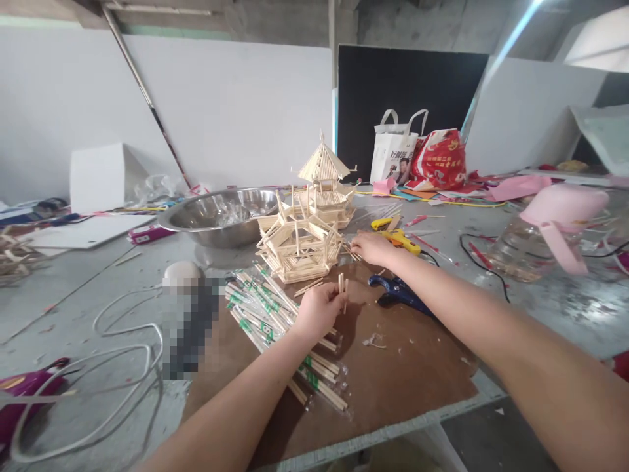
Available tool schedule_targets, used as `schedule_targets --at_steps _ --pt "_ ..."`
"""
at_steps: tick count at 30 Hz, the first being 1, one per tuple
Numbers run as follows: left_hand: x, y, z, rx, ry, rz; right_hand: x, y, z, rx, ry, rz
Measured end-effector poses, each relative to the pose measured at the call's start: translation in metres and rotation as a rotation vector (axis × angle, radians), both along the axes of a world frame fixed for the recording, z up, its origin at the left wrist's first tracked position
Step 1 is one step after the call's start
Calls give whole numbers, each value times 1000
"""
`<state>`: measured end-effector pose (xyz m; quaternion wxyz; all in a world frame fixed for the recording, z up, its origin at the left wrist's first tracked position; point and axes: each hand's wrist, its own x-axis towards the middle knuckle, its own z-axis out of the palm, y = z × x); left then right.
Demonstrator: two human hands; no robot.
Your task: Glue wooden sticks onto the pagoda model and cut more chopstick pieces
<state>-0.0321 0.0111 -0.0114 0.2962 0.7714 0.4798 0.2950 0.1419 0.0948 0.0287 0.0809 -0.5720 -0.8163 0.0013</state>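
Note:
My left hand (319, 307) is closed around a few short wooden sticks (342, 283) that stand up from the fingertips. It is just above several paper-and-film-wrapped pairs of chopsticks (263, 305). Farther forward, my right hand (371, 248) has its fingers bent together at some small cut sticks (352, 253) beside the model; what is between the fingertips is hidden. Between and beyond the hands is an openwork pavilion frame (301, 246) made of sticks. Behind it rises a stick-built tower with a pointed roof (324, 167).
A brown board (393, 367) covers the table's front. Blue-handled pliers (400, 294) lie under my right forearm, with a yellow glue gun (405, 242) beyond. A steel basin (221, 226) is at back left, a pink-lidded jug (535, 229) at right, and a white cable (118, 347) loops at left.

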Motion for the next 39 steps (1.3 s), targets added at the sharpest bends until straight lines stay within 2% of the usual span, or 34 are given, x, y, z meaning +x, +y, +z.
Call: schedule_targets --at_steps 3,7,10,13,16,17,19,22,25,28,33,39 --pt "0 1 1 -37 -29 19 -7 16 -8 -14 -75 -31" --pt "0 3 -1 -27 -60 -19 -16 23 -15 -43 -137 -52" --pt "0 5 -4 -43 -79 -49 -16 19 -10 -33 -140 -50" --pt "0 7 -7 -51 -103 -64 -10 1 0 20 -102 -41" --pt "1 7 -8 -59 -110 -52 -3 -30 1 60 22 -13" --pt "1 7 -8 -64 -113 -49 -1 -41 -2 45 185 33" --pt "2 6 -6 -78 -122 -59 -1 -62 -12 -33 459 94" --pt "2 4 -1 -95 -110 -81 -5 -81 -27 -144 664 133" --pt "2 2 5 -72 -55 -79 -9 -86 -33 -199 720 145" --pt "2 2 9 -50 -15 -95 -9 -86 -32 -232 727 170" --pt "0 6 7 -76 81 -107 -9 -89 -30 -281 773 195" --pt "-2 7 7 -14 130 -119 -12 -91 -30 -177 722 202"
